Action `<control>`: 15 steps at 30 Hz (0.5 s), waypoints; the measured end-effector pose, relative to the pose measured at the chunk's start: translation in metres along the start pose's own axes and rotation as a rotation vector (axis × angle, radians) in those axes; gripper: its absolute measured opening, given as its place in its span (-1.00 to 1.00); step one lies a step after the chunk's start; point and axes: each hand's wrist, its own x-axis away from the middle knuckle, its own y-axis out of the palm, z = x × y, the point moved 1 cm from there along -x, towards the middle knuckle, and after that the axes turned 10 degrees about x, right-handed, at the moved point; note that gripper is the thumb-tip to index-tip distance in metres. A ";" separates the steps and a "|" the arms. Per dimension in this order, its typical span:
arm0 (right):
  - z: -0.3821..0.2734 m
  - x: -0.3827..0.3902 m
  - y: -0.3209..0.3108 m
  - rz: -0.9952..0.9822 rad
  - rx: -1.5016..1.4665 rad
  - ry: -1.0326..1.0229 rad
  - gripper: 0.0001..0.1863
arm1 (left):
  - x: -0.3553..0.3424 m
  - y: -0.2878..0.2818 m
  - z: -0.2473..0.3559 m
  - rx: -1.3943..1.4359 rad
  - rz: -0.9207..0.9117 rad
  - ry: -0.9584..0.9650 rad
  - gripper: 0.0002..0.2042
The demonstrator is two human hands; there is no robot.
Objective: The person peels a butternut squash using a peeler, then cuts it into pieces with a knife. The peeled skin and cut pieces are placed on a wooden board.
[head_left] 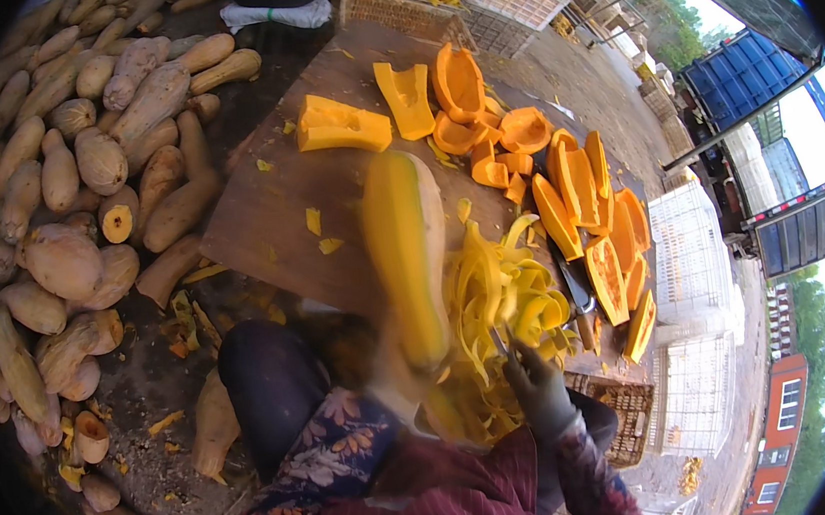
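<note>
A long butternut squash (403,258), partly peeled with a pale strip down its right side, lies lengthwise on a brown board (271,207). My left hand (396,365) is a motion blur by the squash's near end, its fingers smeared. In a grey glove, my right hand (541,391) is closed around a peeler (501,339) with a metal head, to the right of the squash and apart from it. Curled yellow peels (502,293) heap up beside the squash and under the peeler. A knife (572,283) lies right of the peels.
Peeled orange squash halves (581,184) and chunks (343,124) cover the board's far and right parts. Unpeeled squashes (66,259) pile on the ground at left. White plastic crates (686,254) stand at right, a brown crate (628,418) near my right knee. A blue truck (746,82) stands beyond.
</note>
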 end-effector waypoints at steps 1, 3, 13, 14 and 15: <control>-0.011 -0.033 0.001 0.019 0.035 -0.068 -0.59 | 0.007 -0.001 0.003 0.064 -0.013 -0.068 -0.42; -0.039 -0.109 0.002 0.038 0.101 -0.219 -0.64 | 0.016 -0.004 0.005 -0.136 0.084 -0.029 -0.44; -0.086 -0.251 0.038 -0.076 0.520 -0.387 -0.50 | 0.007 0.005 -0.005 0.131 0.099 0.016 -0.49; -0.075 -0.228 0.042 0.006 0.412 -0.362 -0.51 | 0.008 0.006 -0.006 0.124 0.081 0.022 -0.49; -0.065 -0.205 0.045 -0.006 0.423 -0.341 -0.49 | 0.012 0.008 -0.006 0.043 0.037 0.061 -0.50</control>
